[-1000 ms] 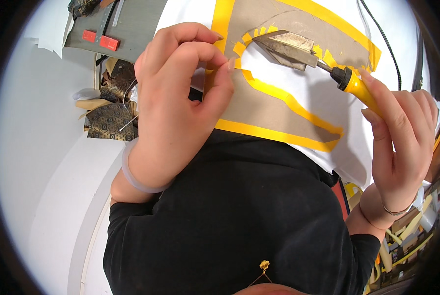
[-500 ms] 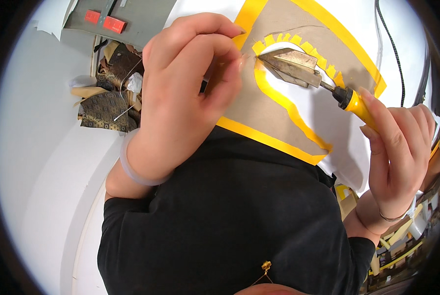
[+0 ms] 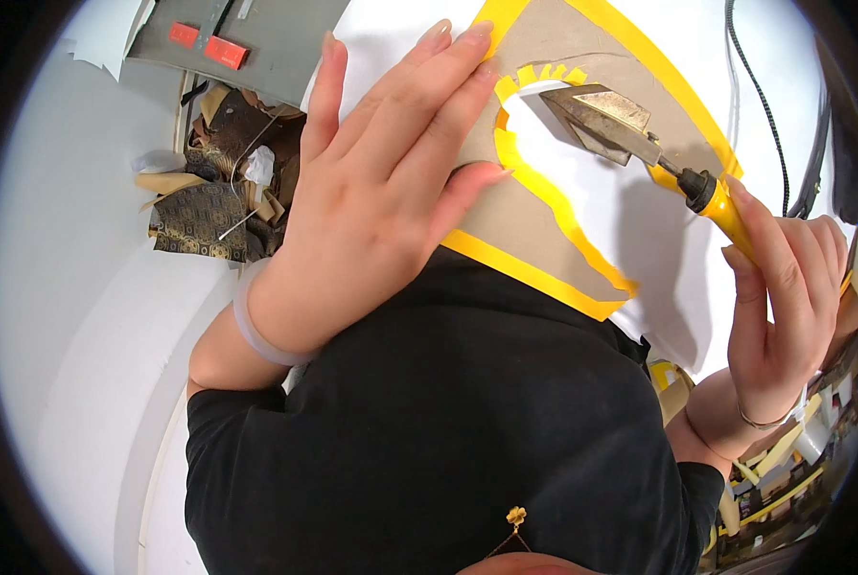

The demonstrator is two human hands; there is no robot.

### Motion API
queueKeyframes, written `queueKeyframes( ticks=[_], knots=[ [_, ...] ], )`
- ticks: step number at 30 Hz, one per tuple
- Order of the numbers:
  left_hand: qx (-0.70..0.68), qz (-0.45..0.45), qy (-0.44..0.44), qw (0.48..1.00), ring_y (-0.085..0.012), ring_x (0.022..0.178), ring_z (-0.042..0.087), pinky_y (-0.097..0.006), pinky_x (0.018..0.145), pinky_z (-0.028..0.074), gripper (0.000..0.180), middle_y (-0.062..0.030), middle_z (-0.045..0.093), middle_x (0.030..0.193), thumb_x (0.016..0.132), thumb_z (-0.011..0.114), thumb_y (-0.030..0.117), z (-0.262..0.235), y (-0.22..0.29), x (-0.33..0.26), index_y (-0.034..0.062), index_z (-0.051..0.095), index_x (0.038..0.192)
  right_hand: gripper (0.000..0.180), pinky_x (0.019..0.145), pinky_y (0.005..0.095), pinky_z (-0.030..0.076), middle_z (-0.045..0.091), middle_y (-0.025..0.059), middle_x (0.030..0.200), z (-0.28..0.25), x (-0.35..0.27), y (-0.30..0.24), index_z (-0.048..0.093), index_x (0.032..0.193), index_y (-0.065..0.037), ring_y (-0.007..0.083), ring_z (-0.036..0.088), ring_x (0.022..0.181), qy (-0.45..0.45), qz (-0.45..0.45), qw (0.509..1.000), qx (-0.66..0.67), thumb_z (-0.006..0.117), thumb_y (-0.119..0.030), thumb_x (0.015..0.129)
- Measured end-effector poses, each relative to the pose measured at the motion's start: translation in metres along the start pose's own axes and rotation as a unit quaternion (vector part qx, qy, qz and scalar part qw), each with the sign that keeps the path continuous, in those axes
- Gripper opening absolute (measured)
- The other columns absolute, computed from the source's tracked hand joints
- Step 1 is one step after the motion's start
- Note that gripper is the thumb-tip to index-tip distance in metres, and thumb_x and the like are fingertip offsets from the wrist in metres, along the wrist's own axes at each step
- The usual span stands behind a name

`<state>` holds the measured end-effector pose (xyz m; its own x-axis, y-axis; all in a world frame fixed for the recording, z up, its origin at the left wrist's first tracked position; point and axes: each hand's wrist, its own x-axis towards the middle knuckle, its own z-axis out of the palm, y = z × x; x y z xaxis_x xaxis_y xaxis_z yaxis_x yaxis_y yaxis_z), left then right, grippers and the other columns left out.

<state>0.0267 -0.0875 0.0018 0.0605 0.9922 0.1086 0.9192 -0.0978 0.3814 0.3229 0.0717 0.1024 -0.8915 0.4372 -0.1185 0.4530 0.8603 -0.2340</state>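
The left hand (image 3: 381,192) is laid flat, fingers spread and extended, on a brown card template (image 3: 520,216); nothing is gripped, the palm and fingers just press down on it. The fingertips reach the upper edge of the card near the notched yellow tape (image 3: 544,196) that lines an inner cut-out. The same yellow tape is run along the card's outer edges, and white fabric (image 3: 621,220) shows through the cut-out and beyond the card. A small heated iron (image 3: 611,120) with a pointed metal sole is held in the right hand (image 3: 784,316), fingers closed round its yellow handle (image 3: 726,206); the sole is set on the upper rim of the cut-out, touching the notched tape tabs, just right of the left fingertips. A black cord (image 3: 760,96) is seen at upper right; whether it joins the iron cannot be told. A pale bangle (image 3: 256,331) is worn on the left wrist. Brown patterned scraps (image 3: 199,216) are piled at upper left, well apart from both hands, below a grey board (image 3: 266,43) with red tabs.
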Motion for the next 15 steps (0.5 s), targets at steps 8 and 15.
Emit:
queueKeyframes(
  ticks=[8, 15],
  knots=[
    [-0.002, 0.071, 0.096, 0.993, -0.0303, 0.121, 0.072, -0.046, 0.112, 0.048, 0.051, -0.0126, 0.073, 0.14, 0.091, 0.095, 0.019, -0.003, -0.016, 0.029, 0.0045, 0.071, 0.134, 0.041, 0.084, 0.0374, 0.049, 0.078, 0.0118, 0.11, 0.012, -0.011, 0.015, 0.078, 0.14, -0.001, 0.0257, 0.064, 0.093, 0.063, 0.004, 0.998, -0.028, 0.079, 0.004, 0.099],
    [-0.046, -0.024, 0.108, 0.993, -0.0271, 0.097, 0.077, -0.037, 0.088, 0.059, 0.027, -0.0125, 0.073, 0.115, 0.087, 0.093, 0.004, 0.008, 0.008, 0.037, 0.002, 0.073, 0.104, 0.041, 0.085, 0.0377, 0.048, 0.075, 0.0105, 0.104, 0.013, -0.014, 0.011, 0.079, 0.138, -0.001, 0.0252, 0.063, 0.09, 0.072, 0.017, 0.997, -0.016, 0.08, 0.002, 0.098]
  ],
)
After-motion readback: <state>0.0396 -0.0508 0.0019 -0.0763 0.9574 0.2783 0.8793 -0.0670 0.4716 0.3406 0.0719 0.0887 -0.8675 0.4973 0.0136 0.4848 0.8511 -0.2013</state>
